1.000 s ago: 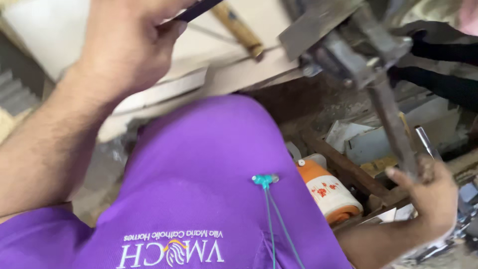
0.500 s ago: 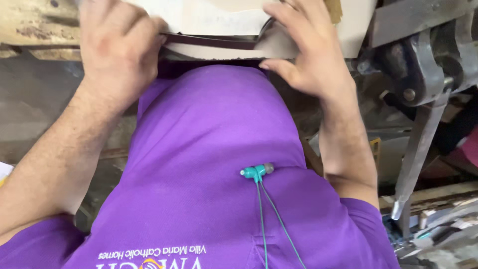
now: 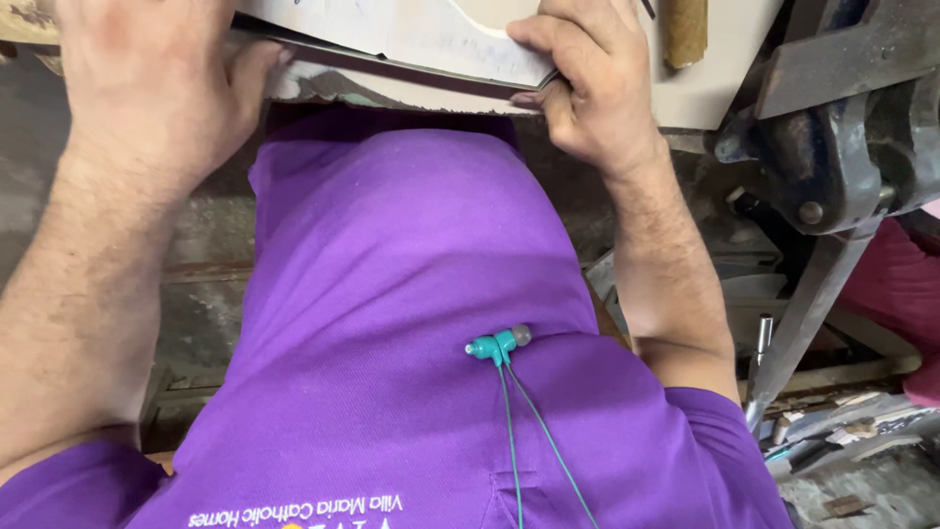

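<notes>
White sheet stock (image 3: 411, 39) now lies gripped at the counter (image 3: 715, 88) edge: left hand (image 3: 147, 88) and right hand (image 3: 587, 88) have both come onto it, each grip clamped on its edge.

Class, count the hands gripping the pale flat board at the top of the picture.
2: left hand on the board at its left edge, right hand at its right.

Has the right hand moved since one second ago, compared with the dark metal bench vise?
Yes. The right hand went from below the dark metal bench vise up-left to the flat pale board.
</notes>
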